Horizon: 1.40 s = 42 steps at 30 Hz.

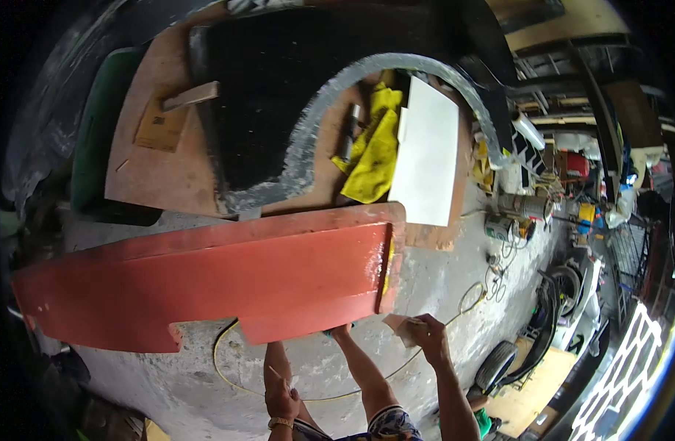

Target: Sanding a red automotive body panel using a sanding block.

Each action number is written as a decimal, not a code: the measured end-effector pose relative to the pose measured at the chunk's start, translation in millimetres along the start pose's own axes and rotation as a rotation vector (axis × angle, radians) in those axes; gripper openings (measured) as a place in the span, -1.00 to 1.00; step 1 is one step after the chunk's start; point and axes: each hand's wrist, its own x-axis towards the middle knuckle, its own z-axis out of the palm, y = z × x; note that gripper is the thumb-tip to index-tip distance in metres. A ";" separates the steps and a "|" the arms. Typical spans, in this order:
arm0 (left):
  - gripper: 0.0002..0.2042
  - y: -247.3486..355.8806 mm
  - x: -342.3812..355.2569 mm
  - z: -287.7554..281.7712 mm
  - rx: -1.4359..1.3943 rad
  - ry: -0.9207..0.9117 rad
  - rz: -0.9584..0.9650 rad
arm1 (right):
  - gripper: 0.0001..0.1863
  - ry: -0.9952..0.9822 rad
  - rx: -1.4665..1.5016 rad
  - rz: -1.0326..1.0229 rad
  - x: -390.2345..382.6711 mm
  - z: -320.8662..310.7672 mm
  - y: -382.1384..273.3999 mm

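Note:
A long red panel (205, 283) lies across the concrete floor in front of me, with a notch cut in its near edge. My right hand (428, 332) is just off the panel's right end and grips a small tan sheet (397, 325), folded like sandpaper. My left hand (282, 400), with a watch on the wrist, is curled low near my knee and seems to pinch a thin pale stick (277, 376). My bare leg (367, 375) stretches toward the panel's near edge, the foot partly hidden under it.
Behind the panel a plywood board (150, 173) carries a black arched part with a grey rim (308, 125), a yellow cloth (378, 151) and a white sheet (428, 162). Cans (510, 217) stand at the right. A yellow cable (227, 367) loops over the floor, and a tyre (495, 364) lies lower right.

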 end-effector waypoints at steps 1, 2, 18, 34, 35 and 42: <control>-0.52 6.3 -0.3 -4.6 0.004 0.041 0.030 | -0.73 0.003 -0.025 -0.003 1.0 -1.0 2.5; -0.52 8.0 -1.7 -0.7 0.010 0.030 0.040 | -0.73 0.014 -0.021 0.007 1.6 -2.6 4.4; -0.56 26.2 -1.4 8.7 0.077 -0.004 0.053 | -0.75 0.216 -0.536 -0.529 22.8 -7.3 27.7; -0.47 18.5 -1.5 10.9 0.081 -0.167 -0.070 | -0.76 0.206 -0.541 -0.495 62.8 38.0 63.8; -0.47 15.8 -2.5 12.5 0.082 -0.166 -0.071 | -0.79 0.245 -0.511 -0.380 65.6 41.4 64.7; -0.52 21.1 -4.1 11.7 0.079 -0.051 -0.017 | -0.74 0.392 -0.575 -0.495 66.3 47.3 74.0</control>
